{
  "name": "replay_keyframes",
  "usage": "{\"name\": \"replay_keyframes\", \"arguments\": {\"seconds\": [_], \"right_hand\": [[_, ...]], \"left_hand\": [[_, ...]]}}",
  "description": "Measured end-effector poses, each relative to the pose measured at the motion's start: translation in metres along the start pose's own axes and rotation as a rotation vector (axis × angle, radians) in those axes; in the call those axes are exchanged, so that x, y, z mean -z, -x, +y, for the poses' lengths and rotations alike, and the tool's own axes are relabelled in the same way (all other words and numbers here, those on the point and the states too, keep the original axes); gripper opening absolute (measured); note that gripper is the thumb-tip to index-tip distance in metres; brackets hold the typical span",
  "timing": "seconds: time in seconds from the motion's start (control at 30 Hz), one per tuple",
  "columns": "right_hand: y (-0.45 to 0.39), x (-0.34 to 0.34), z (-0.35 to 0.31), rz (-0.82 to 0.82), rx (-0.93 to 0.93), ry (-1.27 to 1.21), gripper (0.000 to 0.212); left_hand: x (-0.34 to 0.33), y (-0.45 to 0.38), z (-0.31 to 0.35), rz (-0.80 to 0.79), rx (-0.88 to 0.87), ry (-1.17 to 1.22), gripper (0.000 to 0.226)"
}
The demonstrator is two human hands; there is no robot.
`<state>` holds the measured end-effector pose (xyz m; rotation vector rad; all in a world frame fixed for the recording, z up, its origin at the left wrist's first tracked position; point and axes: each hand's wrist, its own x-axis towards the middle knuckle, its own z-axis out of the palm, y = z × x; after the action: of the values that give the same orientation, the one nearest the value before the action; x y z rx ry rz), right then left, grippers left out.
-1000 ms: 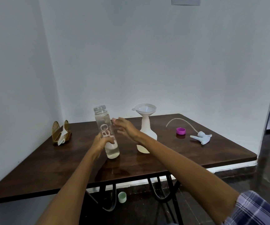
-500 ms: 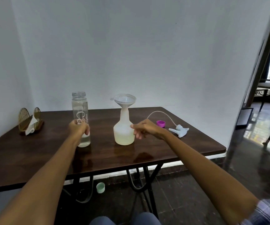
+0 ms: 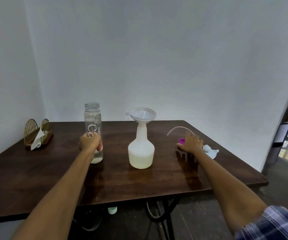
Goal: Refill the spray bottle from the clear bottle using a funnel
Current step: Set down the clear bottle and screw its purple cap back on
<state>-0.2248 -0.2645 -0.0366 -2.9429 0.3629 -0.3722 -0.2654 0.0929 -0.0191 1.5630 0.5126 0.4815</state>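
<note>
A white spray bottle (image 3: 141,153) stands upright near the middle of a dark wooden table (image 3: 35,179), holding pale liquid in its lower part. A clear funnel (image 3: 142,115) sits in its neck. To its left stands a clear bottle (image 3: 93,122) (uncapped, upright), with the left hand (image 3: 89,142) wrapped around its lower half. To the right, the right hand (image 3: 190,143) hovers with fingers spread, holding nothing, just over a purple cap (image 3: 181,140). Just beyond it lies the pale blue spray head (image 3: 210,150) with its curved tube (image 3: 177,129). A gold napkin holder (image 3: 35,134) sits at the far left edge
</note>
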Motion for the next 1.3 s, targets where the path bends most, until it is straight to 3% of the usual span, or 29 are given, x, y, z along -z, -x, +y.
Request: {"name": "replay_keyframes", "arguments": {"seconds": [0.1,0.2,0.3,0.37,0.47,0.57,0.83,1.07,1.13,1.3], "right_hand": [[-0.013,-0.010,-0.004,-0.062,0.003,0.095,0.071],[-0.018,-0.021,-0.012,-0.009,-0.012,0.139,0.050],[-0.019,-0.022,-0.018,0.062,0.007,0.151,0.047],[-0.017,-0.020,-0.019,0.108,0.044,0.070,0.054],[-0.008,-0.016,-0.022,0.119,0.139,-0.260,0.062],[0.010,-0.006,-0.025,0.058,0.247,-0.358,0.059],[0.082,0.032,-0.045,-0.260,0.450,-0.139,0.049],[0.142,0.068,-0.114,-0.536,0.685,-0.151,0.043],[0.153,0.075,-0.142,-0.467,0.764,-0.209,0.040],[0.162,0.089,-0.213,-0.086,0.819,-0.475,0.050]], "left_hand": [[-0.002,-0.002,0.003,-0.004,0.008,0.010,0.023],[-0.002,-0.003,0.002,-0.019,0.007,0.029,0.025],[0.000,-0.007,0.001,-0.044,0.002,0.052,0.032],[0.002,-0.005,0.003,-0.075,0.006,0.051,0.037],[0.007,-0.001,0.004,-0.144,-0.003,0.062,0.035],[0.013,0.001,0.003,-0.210,-0.031,0.057,0.038],[0.034,0.018,-0.004,-0.275,-0.100,0.065,0.042],[0.055,0.034,-0.009,-0.329,-0.127,0.077,0.043],[0.060,0.037,-0.010,-0.333,-0.133,0.068,0.043],[0.068,0.041,-0.004,-0.321,-0.114,0.061,0.044]]}}
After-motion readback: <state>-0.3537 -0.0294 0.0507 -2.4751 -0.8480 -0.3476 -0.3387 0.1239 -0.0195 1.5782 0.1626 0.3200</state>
